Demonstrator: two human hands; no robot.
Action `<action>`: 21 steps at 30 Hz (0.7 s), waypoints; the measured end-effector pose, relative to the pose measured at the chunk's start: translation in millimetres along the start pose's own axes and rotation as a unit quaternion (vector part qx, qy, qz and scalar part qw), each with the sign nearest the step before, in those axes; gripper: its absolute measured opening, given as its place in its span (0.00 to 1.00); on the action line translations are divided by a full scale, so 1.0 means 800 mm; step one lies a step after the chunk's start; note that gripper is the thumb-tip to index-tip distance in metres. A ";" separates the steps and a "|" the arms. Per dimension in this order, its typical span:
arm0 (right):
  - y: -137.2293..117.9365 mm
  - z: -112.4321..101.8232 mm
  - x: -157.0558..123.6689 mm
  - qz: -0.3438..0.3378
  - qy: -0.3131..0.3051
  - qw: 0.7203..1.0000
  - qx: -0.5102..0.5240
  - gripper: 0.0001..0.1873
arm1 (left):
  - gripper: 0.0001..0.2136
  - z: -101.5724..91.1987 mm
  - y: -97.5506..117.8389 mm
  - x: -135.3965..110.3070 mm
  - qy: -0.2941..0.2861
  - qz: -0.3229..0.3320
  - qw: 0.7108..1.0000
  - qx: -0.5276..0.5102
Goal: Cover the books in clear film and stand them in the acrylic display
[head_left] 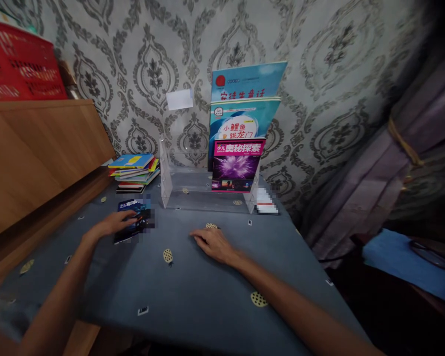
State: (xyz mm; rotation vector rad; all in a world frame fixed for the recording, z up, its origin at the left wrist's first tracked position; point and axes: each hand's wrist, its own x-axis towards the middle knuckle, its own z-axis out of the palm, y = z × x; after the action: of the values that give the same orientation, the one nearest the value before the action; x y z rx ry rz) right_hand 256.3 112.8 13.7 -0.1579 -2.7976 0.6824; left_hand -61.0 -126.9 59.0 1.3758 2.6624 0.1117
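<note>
My left hand (114, 222) lies over a dark blue book (128, 235) on the left of the table, its fingers stretched across the cover. The book lies on the cloth, slightly angled. My right hand (213, 244) rests on the tablecloth near the middle, fingers loosely bent and nothing in them. Beyond both hands stands a clear stepped book rack (207, 201). In its right half a pink and purple book (235, 165) leans upright at the front. Behind that are a teal book (259, 116) and, at the back, a taller light-blue book (250, 76).
A pile of books (133, 173) sits left of the rack. Wooden furniture (40, 153) with a red basket (25, 64) borders the left. Right of the rack lies a blurred white item (266, 201). A curtain (371, 163) and a blue cloth (404, 262) are at right.
</note>
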 end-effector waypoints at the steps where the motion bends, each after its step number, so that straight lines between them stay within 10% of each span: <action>1: 0.000 0.000 0.000 0.001 -0.001 1.000 -0.002 0.17 | 0.24 -0.003 -0.004 0.012 0.015 -0.025 1.000 0.001; 9: -0.004 -0.003 -0.001 -0.005 0.004 1.000 -0.007 0.17 | 0.27 0.038 -0.003 0.060 0.116 -0.175 0.978 0.018; 21: -0.008 -0.007 -0.002 0.007 -0.001 1.000 -0.029 0.17 | 0.26 0.072 -0.020 0.038 0.166 -0.064 0.983 0.051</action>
State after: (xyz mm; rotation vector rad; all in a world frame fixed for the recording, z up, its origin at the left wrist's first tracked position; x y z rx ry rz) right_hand 259.0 109.3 21.5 -0.1875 -2.8217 0.6045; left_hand -82.3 -111.4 -2.9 1.3104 3.0621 0.2102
